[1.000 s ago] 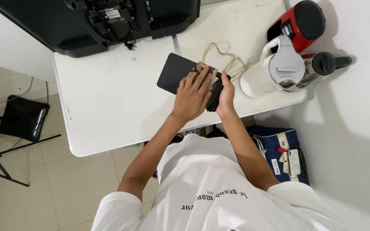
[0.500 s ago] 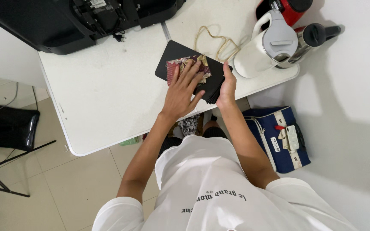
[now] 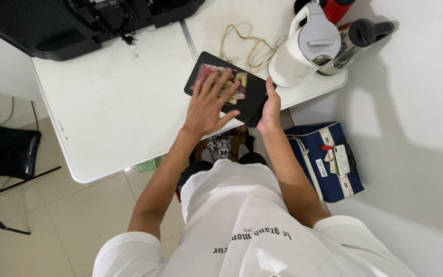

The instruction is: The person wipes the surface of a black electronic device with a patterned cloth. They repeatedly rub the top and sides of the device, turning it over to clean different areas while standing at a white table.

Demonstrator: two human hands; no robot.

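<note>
A: Status of the hands, pls?

B: Left hand (image 3: 208, 105) lay flat, fingers spread, pressed on the coloured items (image 3: 222, 84) on top of the black tray (image 3: 252, 97). Right hand (image 3: 271, 105) gripped the tray's near-right edge, thumb on top, fingers curled under as far as could be seen.

A: Tray location?

B: On the white table (image 3: 124, 118), at the front edge, partly overhanging it toward the person. Ref. the tray: white kettle (image 3: 303, 48) just beside it to the right, steel flask (image 3: 352, 43) beyond the kettle, loop of tan cord (image 3: 247, 43) just behind. Black machine (image 3: 78, 20) well apart, back-left. Blue bag (image 3: 329, 159) on the floor, below and right of the tray.

A: Progress?

B: Judged approx. midway. Items were gathered on the tray and held down; the tray was not yet lifted clear of the table. What the items were, couldn't tell — reddish and yellowish, paper-like.

A: Diff vs. earlier frames?

B: Minor. Left hand had spread wider and sat lower on the tray, more of the items showing past the fingertips. Right hand kept the same edge grip. Tray position rel. to kettle unchanged, as far as the shifting view allowed.
</note>
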